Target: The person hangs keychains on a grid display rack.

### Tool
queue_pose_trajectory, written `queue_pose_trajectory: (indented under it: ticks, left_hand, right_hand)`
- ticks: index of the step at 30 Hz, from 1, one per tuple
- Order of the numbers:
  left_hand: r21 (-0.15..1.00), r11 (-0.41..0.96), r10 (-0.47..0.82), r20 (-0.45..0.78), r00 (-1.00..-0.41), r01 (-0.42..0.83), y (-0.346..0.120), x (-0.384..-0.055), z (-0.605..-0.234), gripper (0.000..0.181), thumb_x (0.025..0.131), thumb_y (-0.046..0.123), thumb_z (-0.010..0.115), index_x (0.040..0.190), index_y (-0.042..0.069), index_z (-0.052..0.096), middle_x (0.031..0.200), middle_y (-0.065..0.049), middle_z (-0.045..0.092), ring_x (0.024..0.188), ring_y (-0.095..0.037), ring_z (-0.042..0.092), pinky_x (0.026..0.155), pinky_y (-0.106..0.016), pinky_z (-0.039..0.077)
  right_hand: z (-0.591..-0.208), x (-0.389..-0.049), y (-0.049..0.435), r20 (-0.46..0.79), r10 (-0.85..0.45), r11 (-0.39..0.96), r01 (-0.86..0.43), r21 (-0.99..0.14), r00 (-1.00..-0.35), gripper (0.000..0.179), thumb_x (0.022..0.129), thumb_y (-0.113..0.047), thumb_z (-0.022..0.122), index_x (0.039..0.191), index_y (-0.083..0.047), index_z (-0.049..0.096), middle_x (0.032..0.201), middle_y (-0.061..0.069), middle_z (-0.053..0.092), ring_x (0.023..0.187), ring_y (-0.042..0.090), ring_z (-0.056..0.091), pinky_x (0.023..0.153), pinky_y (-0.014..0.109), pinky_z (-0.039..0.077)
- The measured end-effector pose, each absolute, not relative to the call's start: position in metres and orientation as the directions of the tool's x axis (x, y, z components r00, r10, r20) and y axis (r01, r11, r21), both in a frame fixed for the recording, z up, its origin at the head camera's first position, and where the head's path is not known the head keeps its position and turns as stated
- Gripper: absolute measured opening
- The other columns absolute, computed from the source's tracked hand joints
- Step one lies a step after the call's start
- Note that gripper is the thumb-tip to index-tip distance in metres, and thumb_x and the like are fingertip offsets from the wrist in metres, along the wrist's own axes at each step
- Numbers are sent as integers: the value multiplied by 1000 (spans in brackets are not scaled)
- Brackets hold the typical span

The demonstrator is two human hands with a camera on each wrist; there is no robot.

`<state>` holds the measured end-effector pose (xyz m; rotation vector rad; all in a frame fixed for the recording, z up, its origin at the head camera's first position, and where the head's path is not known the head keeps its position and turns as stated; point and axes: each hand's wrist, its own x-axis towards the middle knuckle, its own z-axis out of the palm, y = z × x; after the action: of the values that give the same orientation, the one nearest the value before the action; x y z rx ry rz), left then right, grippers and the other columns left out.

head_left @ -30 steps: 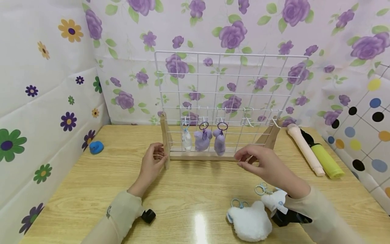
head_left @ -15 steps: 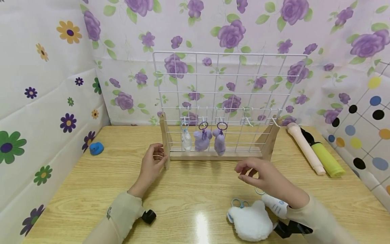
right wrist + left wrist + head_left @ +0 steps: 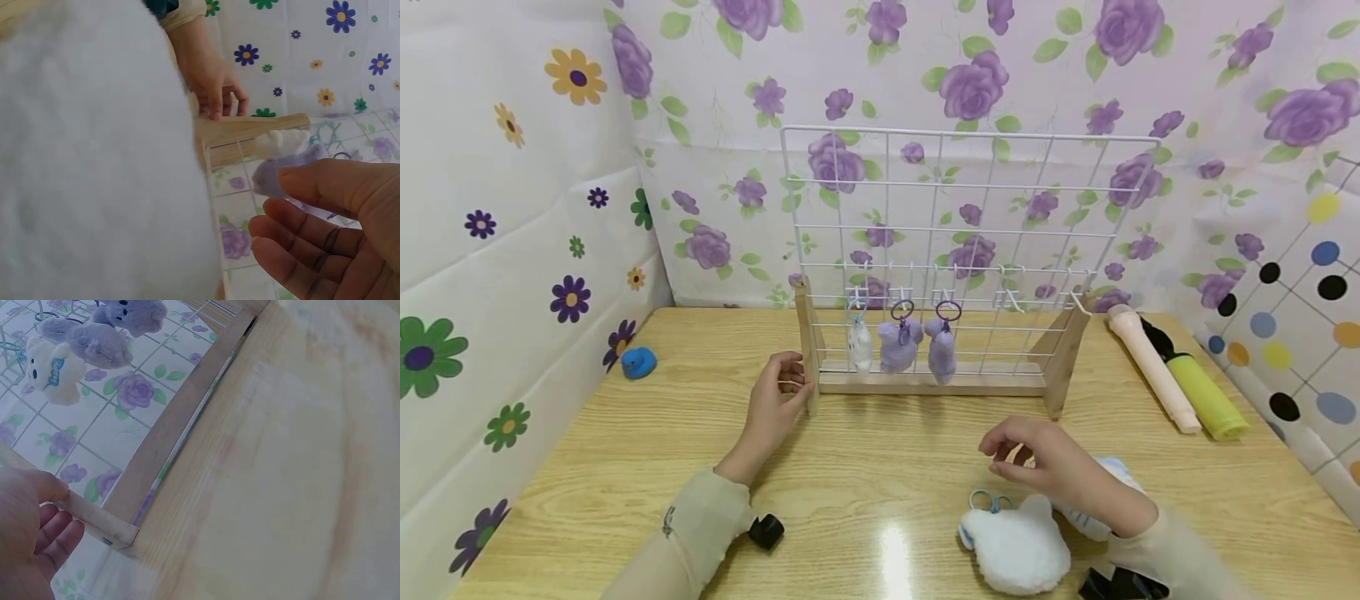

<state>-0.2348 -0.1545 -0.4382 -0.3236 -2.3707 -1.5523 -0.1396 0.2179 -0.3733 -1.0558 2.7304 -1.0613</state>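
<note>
My left hand point(image 3: 775, 392) holds the left wooden leg point(image 3: 808, 333) of a white wire grid rack point(image 3: 970, 182), thumb on one face and fingers on the other. On its hooks hang a white plush keychain point(image 3: 859, 346) and two purple plush keychains point(image 3: 898, 346). My right hand point(image 3: 1037, 454), fingers loosely bent and holding nothing, hovers at the right over the table. Beneath its wrist lies a white plush keychain with blue markings point(image 3: 1120, 471), partly hidden. A larger white plush keychain point(image 3: 1018, 546) with a blue ring lies beside it; white fur point(image 3: 106, 156) fills the right wrist view's left side.
Two bare hooks point(image 3: 1011, 300) stick out at the rack's right. A blue toy duck point(image 3: 637, 362) sits at the far left. A pale pink tube point(image 3: 1153, 371) and a yellow-green one point(image 3: 1206, 396) lie at the right. Patterned cloth surrounds the table point(image 3: 850, 500).
My right hand has come down and back from in front of the rack's lower right to above the white plush keychains. My left hand stays on the wooden leg.
</note>
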Motion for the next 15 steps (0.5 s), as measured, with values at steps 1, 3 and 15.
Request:
queue_pose_trajectory:
  ticks: [1, 3, 15]
  left_hand:
    - [854, 395, 30, 358, -933, 340, -154, -234, -438, 43, 86, -5, 65, 125, -2, 47, 109, -20, 57, 95, -27, 58, 77, -15, 49]
    - [853, 397, 31, 357, -933, 340, -154, -234, -438, 43, 87, -5, 65, 125, -3, 47, 109, -20, 57, 95, -27, 57, 77, -15, 48]
    - [844, 407, 34, 367, -930, 348, -154, -234, -438, 41, 88, -3, 64, 125, -2, 47, 109, -19, 57, 95, -27, 58, 78, -17, 50]
  right_hand:
    - [-376, -140, 218, 206, -608, 535, -587, -608, -767, 12, 91, -8, 65, 103, -10, 66, 95, 8, 68, 84, 2, 61, 65, 21, 54]
    - [-380, -139, 219, 202, -615, 530, -589, -610, -762, 12, 90, -7, 65, 102, -8, 66, 95, 8, 68, 83, 1, 61, 64, 21, 54]
    - [-393, -138, 221, 92, -643, 560, -548, -621, -760, 14, 90, -8, 65, 104, -6, 66, 95, 4, 68, 83, 3, 60, 65, 20, 53]
